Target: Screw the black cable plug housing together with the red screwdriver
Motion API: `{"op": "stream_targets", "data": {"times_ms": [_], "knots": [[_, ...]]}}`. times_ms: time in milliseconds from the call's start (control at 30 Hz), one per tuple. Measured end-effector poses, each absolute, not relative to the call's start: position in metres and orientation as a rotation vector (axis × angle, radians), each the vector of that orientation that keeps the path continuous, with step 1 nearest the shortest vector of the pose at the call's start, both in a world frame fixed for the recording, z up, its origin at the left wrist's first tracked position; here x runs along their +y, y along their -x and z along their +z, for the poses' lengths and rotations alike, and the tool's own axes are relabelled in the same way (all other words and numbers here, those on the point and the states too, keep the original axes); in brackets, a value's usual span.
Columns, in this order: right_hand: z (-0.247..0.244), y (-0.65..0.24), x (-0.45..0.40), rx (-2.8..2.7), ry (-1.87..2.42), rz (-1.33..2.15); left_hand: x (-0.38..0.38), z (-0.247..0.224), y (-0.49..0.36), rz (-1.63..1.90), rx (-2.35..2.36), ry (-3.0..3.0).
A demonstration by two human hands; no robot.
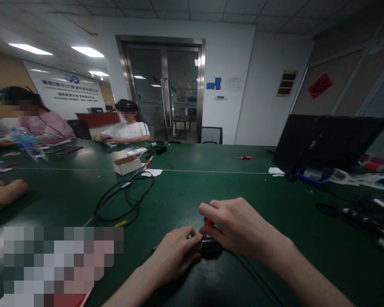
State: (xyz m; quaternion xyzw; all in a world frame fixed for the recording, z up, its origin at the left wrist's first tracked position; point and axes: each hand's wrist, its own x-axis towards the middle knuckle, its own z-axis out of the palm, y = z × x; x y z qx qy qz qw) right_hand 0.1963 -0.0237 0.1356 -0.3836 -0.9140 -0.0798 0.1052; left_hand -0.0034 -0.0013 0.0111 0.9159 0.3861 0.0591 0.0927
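On the green table in front of me lies a black corded device with a rounded end, its far tip showing past my left hand. That hand is closed over the device's body and presses it against the table. My right hand pinches a small red-handled tool, which looks like a screwdriver held upright over the device. The tool's lower end is hidden by my fingers. A black cord runs from the device toward the table's near edge.
A coiled black cable and a small open box lie left of centre. An orange-handled screwdriver lies farther back. At right stand a black monitor and a blue tray. Other people sit at left; one person's hand rests nearby.
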Motion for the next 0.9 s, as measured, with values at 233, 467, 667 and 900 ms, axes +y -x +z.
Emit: {"op": "stream_targets", "data": {"times_ms": [233, 467, 667, 900], "knots": [[0.1329, -0.1961, -0.0228, -2.672, 1.112, -0.202, 0.0000, 0.0057, 0.0046, 0.193, 1.139, -2.725], [0.1361, -0.1970, -0.0285, -2.718, 1.035, -0.021, 0.0000, 0.0091, 0.0030, 0.173, 1.125, -2.734], [0.1369, -0.1959, -0.0261, -2.739, 1.101, -0.127, -0.0014, 0.0119, 0.0027, 0.153, 1.152, -2.711], [0.1323, -0.1955, -0.0230, -2.703, 1.127, -0.236, -0.0009, 0.0070, 0.0044, 0.182, 1.162, -2.722]]}}
